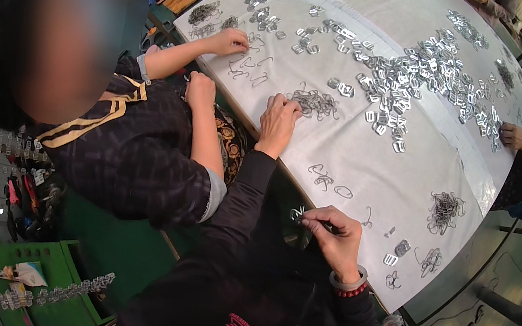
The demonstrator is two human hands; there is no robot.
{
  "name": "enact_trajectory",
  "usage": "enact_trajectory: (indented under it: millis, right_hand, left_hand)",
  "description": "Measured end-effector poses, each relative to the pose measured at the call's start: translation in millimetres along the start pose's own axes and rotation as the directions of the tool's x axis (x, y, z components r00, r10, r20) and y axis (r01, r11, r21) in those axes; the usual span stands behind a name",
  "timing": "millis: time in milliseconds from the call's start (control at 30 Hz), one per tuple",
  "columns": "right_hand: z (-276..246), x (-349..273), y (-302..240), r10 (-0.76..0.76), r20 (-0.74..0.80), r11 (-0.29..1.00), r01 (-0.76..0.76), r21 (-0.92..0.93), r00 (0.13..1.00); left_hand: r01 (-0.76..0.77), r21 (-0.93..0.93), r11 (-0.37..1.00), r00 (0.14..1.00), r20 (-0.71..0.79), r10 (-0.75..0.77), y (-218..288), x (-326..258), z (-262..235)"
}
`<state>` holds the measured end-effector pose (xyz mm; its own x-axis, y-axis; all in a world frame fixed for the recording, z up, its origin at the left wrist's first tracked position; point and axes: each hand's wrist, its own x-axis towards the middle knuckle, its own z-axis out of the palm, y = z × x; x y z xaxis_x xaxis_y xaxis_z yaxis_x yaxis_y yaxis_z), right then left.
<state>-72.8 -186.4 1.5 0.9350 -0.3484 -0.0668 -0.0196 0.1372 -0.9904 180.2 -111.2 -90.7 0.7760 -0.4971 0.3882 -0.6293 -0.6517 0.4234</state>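
My left hand [278, 125] reaches over the table's near edge, its fingers bent and close together. Its fingertips touch a pile of bent wire hooks [317, 104]; what they pinch, if anything, is hidden. Lower down, my right hand [336, 238] is closed in a pinch just at the table edge. Small shiny metal pieces [296, 215] stick out from its thumb and fingers, too small to tell exactly. Between my hands lie a few loose wire hooks [321, 181] and a wire ring [343, 192].
Flat metal buckles [390, 81] spread across the white-covered table [370, 163]. More wire hooks [445, 213] lie to the right, near a small dark oval piece [402, 247]. Close on my left a co-worker's hand [229, 42] touches hooks; another person's hand [514, 137] rests at the far right.
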Motion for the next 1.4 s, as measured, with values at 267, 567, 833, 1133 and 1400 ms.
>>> enact_trajectory:
  millis: [267, 567, 833, 1133, 1400]
  right_hand:
    - [6.3, -10.2, -6.5, 0.022, -0.021, 0.998, -0.023, -0.056, 1.0]
    - [14.1, -24.8, -14.2, -0.029, -0.087, 0.998, 0.024, -0.058, 0.996]
    - [20.9, -29.8, -14.2, 0.066, -0.146, 0.997, -0.06, 0.049, 0.987]
    - [32.2, -29.1, -15.3, -0.079, -0.198, 0.989, 0.101, 0.105, 0.977]
    - [-3.6, -19.6, -25.1, -0.306, -0.179, 0.951, 0.309, -0.007, 0.935]
  left_hand:
    - [0.045, -0.252, 0.967, 0.996, -0.06, -0.062, -6.7, -6.5, -11.0]
    - [0.296, -0.689, 0.661, 0.948, 0.298, -0.114, 57.4, -58.6, -89.9]
    - [0.36, -0.871, 0.335, 0.913, 0.403, 0.067, 84.7, -118.9, -161.3]
    - [0.065, -0.842, 0.536, 0.993, 0.105, 0.045, 104.0, -136.2, -151.3]
    - [0.1, -0.868, 0.486, 0.991, 0.132, 0.032, 109.5, -137.0, -156.8]
